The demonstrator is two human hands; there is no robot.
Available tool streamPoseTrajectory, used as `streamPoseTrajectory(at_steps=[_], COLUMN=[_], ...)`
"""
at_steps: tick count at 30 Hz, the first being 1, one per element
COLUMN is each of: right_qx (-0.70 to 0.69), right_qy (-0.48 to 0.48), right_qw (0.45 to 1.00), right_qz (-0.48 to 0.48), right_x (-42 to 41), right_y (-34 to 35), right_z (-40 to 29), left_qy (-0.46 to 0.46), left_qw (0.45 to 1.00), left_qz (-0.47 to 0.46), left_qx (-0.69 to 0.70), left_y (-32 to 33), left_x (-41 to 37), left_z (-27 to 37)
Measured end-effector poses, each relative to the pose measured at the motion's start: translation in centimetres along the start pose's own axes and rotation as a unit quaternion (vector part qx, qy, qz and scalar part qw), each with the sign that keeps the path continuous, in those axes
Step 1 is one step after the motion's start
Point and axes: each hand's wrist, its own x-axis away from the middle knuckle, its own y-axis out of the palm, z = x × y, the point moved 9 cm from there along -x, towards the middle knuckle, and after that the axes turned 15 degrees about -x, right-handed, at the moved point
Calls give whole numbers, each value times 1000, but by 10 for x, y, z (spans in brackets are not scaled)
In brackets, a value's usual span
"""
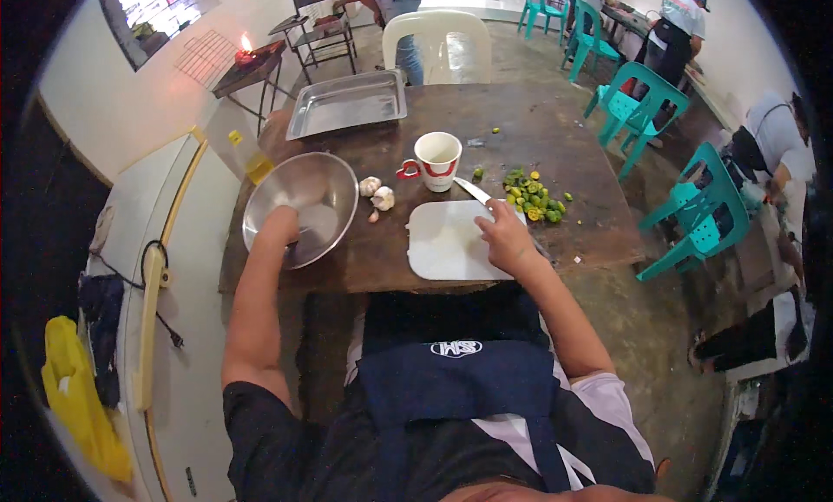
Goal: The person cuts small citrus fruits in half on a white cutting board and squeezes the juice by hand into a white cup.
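Observation:
My left hand (284, 223) reaches into a stainless steel mixing bowl (328, 206), tilted on the wooden table; its fingers are partly hidden. My right hand (511, 235) is over the right side of a white cutting board (446, 241). A knife (474, 191) passes beneath this hand, its blade showing beyond the fingers; whether I grip it cannot be told. Beyond the board stands a white mug (438, 160) with red markings. Garlic bulbs (382, 198) sit between bowl and board. Small green citrus fruits (533, 196), some cut, are heaped at the board's far right.
A rectangular steel tray (348, 105) and a bottle of yellow liquid (254, 163) are at the table's left. A white fridge (189, 294) stands close by on that side. Flames rise from a grill (250, 66). Green plastic chairs (699, 209) and people occupy the right side.

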Motion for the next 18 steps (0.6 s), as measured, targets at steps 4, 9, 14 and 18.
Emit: streamPoseTrajectory(at_steps=[4, 9, 14, 18], right_qx=[-14, -58, -147, 63], right_qy=[16, 28, 37, 98], right_qw=[1000, 996, 974, 981], right_qz=[-5, 60, 167, 153], right_x=[18, 35, 27, 37], right_y=[-7, -22, -38, -48], right_z=[16, 36, 12, 18], left_qy=[-4, 132, 299, 335], left_qw=[993, 831, 539, 376], left_qz=[68, 294, 18, -83], left_qx=[101, 453, 787, 860], left_y=[-43, -171, -172, -167], left_x=[9, 104, 112, 115], left_z=[13, 101, 221, 252])
